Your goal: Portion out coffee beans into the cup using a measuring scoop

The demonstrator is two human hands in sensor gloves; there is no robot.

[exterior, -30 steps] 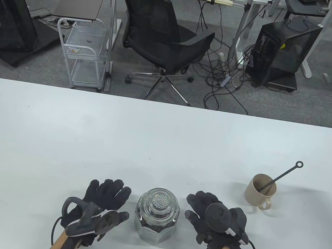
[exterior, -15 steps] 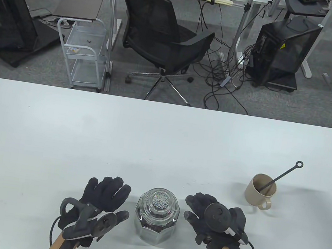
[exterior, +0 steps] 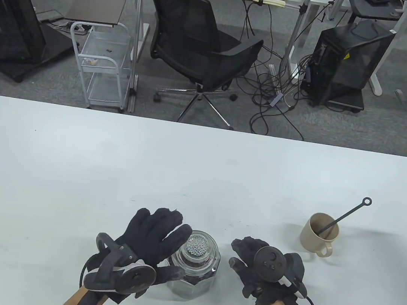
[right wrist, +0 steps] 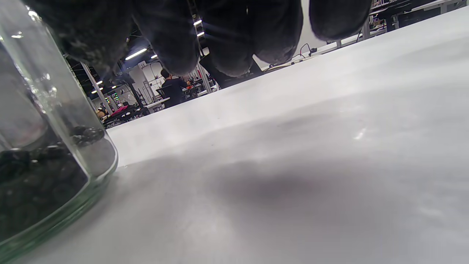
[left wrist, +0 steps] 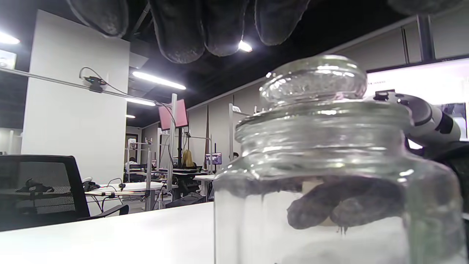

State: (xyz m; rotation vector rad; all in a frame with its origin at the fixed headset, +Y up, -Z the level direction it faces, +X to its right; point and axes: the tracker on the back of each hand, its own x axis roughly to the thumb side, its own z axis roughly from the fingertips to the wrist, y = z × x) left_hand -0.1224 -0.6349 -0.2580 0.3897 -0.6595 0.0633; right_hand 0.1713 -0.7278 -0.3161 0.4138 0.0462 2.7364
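From the table view, my left hand [exterior: 149, 243] is raised beside the glass jar [exterior: 193, 268], fingers straight and spread, the fingertips reaching over the jar's left shoulder next to its glass lid [exterior: 196, 245]; the thumb lies against the jar's near left side. I cannot tell whether the fingers touch the glass. My right hand [exterior: 259, 268] rests on the white surface [exterior: 185, 172] just right of the jar, fingers loosely bent, gripping nothing. The beige cup [exterior: 318, 235] stands well apart to the right, with the black measuring scoop [exterior: 348, 214] leaning in it, its ringed handle sticking out toward the far right.

In the left wrist view, my fingertips [left wrist: 179, 33] hang above the jar [left wrist: 329, 176], clear of the lid [left wrist: 315, 79], which sits on the jar's mouth. Through the glass I see gloved fingers of my right hand [left wrist: 340, 207] on the far side.

In the right wrist view, my fingertips [right wrist: 227, 44] hover just over the surface [right wrist: 293, 165], holding nothing. The jar [right wrist: 47, 154] stands at the left edge, with dark coffee beans [right wrist: 36, 183] filling its bottom part.
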